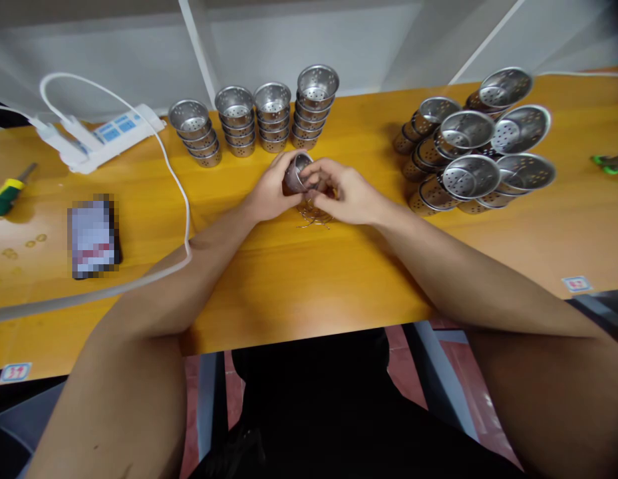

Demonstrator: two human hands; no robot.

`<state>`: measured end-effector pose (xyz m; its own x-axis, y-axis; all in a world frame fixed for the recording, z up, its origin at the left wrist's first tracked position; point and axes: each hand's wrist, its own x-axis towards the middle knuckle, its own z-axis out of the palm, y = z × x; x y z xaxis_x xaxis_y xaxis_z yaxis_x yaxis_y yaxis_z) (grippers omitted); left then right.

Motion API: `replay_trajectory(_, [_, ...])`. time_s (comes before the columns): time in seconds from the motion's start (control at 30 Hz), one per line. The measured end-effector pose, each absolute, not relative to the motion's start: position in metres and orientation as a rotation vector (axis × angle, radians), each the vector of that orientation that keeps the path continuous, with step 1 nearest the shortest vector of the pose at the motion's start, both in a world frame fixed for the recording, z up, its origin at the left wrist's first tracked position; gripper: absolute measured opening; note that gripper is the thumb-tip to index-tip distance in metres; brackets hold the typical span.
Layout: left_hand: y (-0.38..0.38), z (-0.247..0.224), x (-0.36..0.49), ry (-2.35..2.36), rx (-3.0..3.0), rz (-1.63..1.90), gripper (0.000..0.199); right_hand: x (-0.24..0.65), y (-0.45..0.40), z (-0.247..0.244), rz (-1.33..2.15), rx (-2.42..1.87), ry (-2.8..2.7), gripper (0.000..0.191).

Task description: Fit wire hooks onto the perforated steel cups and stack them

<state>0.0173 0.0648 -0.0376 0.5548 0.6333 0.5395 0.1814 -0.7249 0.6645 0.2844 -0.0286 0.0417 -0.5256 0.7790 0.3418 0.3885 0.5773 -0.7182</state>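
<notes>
Metal cup [293, 176] held in the left hand at mid-table

The left hand [273, 191] curls around the cup's side, its mouth tipped up. The right hand [346, 193] bends its fingers at that mouth; whether they pinch anything, I cannot tell. Thin bent wires [316, 217] show just beneath, at five o'clock from the cup. Four stacks of perforated cups [273, 118] stand between ten and twelve o'clock, a broader cluster of stacks [468, 179] at three, a white power strip [102, 158] at nine.
</notes>
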Motion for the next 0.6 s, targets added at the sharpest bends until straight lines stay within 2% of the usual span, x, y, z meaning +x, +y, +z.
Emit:
replay_trajectory(0.07, [0.066,-0.038,0.018,0.613,2.285,1.097,0.106,0.276,-0.031,0.039,0.832,-0.922,-2.05,0.051])
replay_trajectory(0.2, [0.059,-0.027,0.019,0.624,2.283,1.107,0.1,0.263,-0.031,0.04,0.774,-0.96,-1.87,0.081])
replay_trajectory(0.3, [0.046,-0.013,0.022,0.677,2.244,1.072,0.092,0.259,-0.029,0.045,0.785,-1.015,-1.759,0.093])
replay_trajectory(0.43, [0.036,-0.003,0.026,0.702,2.2,1.051,0.085,0.26,-0.028,0.049,0.831,-1.077,-1.753,0.1])
replay_trajectory(0.6, [0.038,-0.006,0.026,0.73,2.199,1.06,0.092,0.261,-0.024,0.053,0.898,-1.039,-1.768,0.102])
